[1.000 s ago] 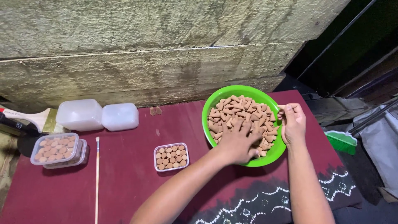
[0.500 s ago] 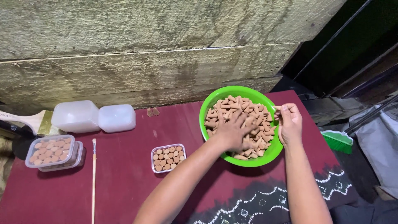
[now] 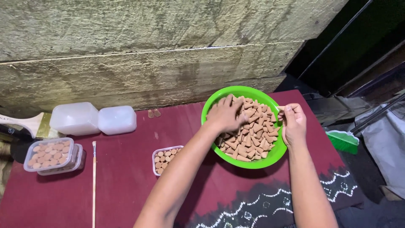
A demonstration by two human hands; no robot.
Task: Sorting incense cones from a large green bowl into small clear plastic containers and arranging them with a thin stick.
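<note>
A bright green bowl (image 3: 231, 93) full of small tan cone-shaped pieces (image 3: 253, 135) sits on a maroon cloth (image 3: 126, 169). My left hand (image 3: 227, 114) reaches into the bowl, fingers curled down over the cones near its far left side. At the bowl's right rim my right hand (image 3: 292, 122) pinches the edge with thumb and fingers. A small clear plastic box (image 3: 165, 158) holding some cones lies just left of the bowl, partly hidden by my left forearm.
Two closed clear boxes of cones (image 3: 51, 155) are stacked at the left, beside a thin stick (image 3: 93, 181). Two empty white tubs (image 3: 95, 119) stand by the stone wall (image 3: 147, 55). Two loose cones (image 3: 153, 113) lie near them. A green brush (image 3: 342, 141) lies at the right.
My left hand has moved from the near part of the bowl up toward its far left side. My right hand stays at the rim.
</note>
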